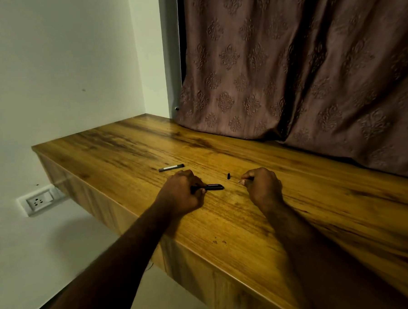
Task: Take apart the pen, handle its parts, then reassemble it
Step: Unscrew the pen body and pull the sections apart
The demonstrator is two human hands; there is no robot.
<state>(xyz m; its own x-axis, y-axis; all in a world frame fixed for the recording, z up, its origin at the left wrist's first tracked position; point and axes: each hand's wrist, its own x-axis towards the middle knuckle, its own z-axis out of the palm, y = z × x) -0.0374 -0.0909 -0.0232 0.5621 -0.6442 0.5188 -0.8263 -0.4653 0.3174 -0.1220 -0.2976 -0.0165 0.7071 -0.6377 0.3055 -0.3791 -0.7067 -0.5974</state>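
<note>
My left hand (182, 193) grips one end of a black pen piece with a clip (213, 187), which lies low over the wooden table (225, 224) and points right. My right hand (262, 186) has its fingers curled and pinches a thin part that I can barely see at its fingertips (242, 181). A small black pen piece (228, 176) lies on the table between the hands, a little beyond them. Another pen part, dark with a pale band (171, 168), lies flat on the table beyond my left hand.
The table's front edge runs diagonally from upper left to lower right. A brown patterned curtain (300, 66) hangs onto the table's far side. A wall socket (39, 201) sits on the white wall below the table at left.
</note>
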